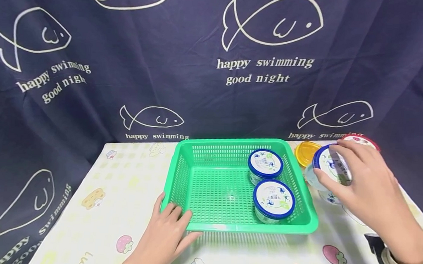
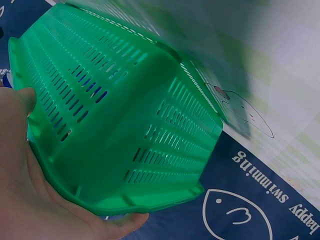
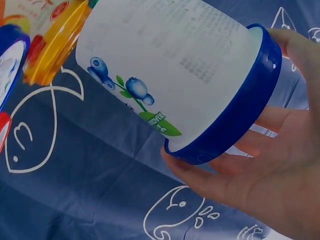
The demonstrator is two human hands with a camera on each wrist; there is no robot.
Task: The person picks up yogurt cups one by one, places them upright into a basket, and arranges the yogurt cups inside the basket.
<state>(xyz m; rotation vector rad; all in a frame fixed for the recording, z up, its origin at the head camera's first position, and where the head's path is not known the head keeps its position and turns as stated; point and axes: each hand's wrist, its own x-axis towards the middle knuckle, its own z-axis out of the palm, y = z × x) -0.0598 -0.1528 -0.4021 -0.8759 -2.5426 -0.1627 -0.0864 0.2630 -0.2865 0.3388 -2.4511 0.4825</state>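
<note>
My right hand (image 1: 369, 188) grips a blueberry yogurt tub (image 1: 330, 162) by its blue-rimmed lid, just outside the right side of the green basket (image 1: 210, 190). In the right wrist view the tub's white wall (image 3: 165, 65) shows printed blueberries, with thumb and fingers spread around the lid. At the basket's front left corner, my left hand (image 1: 166, 234) holds the rim, fingers over the inside and thumb outside. The left wrist view shows the basket's slotted outer wall (image 2: 120, 130) beside that hand. Two similar tubs, a rear one (image 1: 265, 164) and a front one (image 1: 274, 200), stand upright inside on the right.
Behind the held tub are a yellow-lidded container (image 1: 305, 152) and a red-rimmed tub (image 1: 363, 140). Another blue-and-white tub (image 1: 328, 196) shows partly below it. A patterned cloth (image 1: 106, 231) covers the table, and a dark blue curtain (image 1: 200, 85) hangs along its back.
</note>
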